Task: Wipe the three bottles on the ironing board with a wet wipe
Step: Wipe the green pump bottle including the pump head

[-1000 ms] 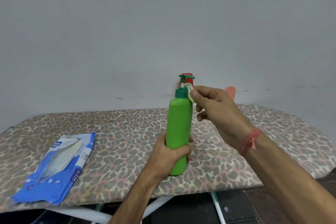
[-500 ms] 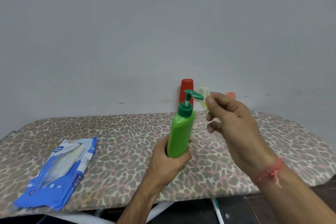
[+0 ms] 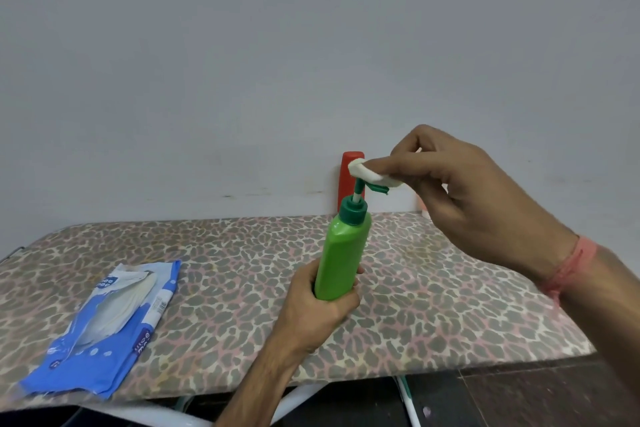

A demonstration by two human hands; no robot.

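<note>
My left hand [image 3: 318, 302] grips the lower part of a green pump bottle [image 3: 343, 253], which leans slightly right above the ironing board [image 3: 433, 288]. A folded white wet wipe [image 3: 370, 175] is pinched in my right hand [image 3: 474, 194] and lies on top of the dark green pump head. Behind the pump stands a red bottle [image 3: 346, 180] by the wall. A small strip of an orange bottle [image 3: 423, 208] shows at the wall, mostly hidden behind my right hand.
A blue wet wipe pack [image 3: 110, 322] lies open on the board's left front part. The grey wall rises right behind the board. White board legs [image 3: 298, 406] and dark floor show below the front edge.
The wipe has gone from the pump's neck, out past the nozzle tip, up onto the pump head. The bottle now leans slightly right, and the view has tilted down a little.
</note>
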